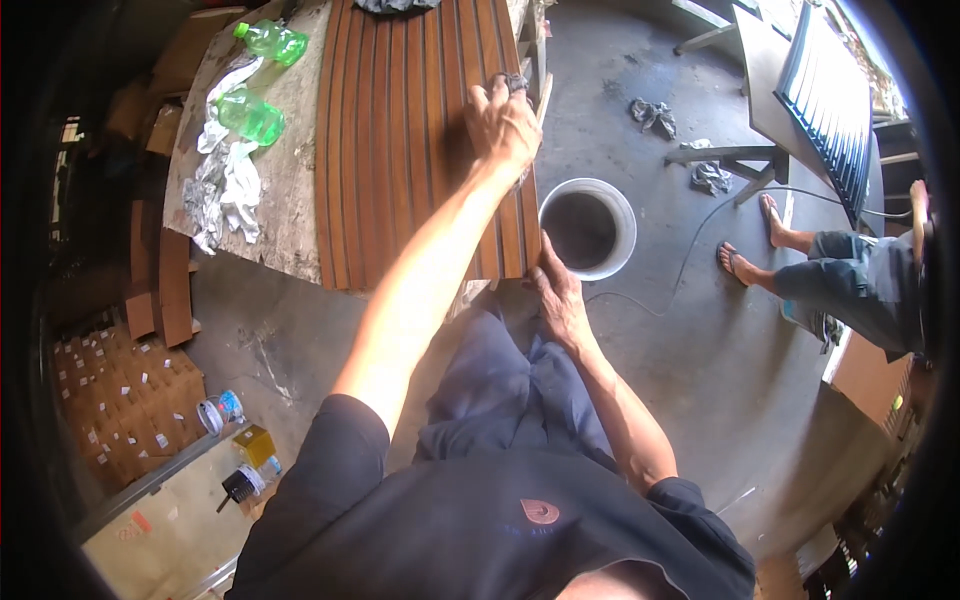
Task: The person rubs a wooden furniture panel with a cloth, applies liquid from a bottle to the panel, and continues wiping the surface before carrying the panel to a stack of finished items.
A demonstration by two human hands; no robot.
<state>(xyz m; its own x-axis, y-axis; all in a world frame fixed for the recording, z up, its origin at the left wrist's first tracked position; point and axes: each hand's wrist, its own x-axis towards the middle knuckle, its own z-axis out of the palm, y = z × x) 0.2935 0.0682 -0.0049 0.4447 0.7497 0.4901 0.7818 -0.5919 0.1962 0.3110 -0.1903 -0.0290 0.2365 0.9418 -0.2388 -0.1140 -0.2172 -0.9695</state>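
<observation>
A brown slatted wooden panel [400,150] lies on a worn table. My left hand [503,128] reaches across to the panel's right side, fingers closed round a dark grey rag [514,83] pressed against the slats. At the panel's near right corner, my right hand [562,300] grips the edge, its fingertips partly hidden. Just right of that corner stands a white bucket [627,228] with dark contents. Another dark cloth [397,4] rests on the panel's far end.
Two green bottles [275,42] and crumpled white rags [240,185] lie on the table's left side [290,170]. Crumpled cloths [653,116] and a cable [683,262] lie on the floor. At right, a person [835,275] stands near a dark slatted panel [835,90].
</observation>
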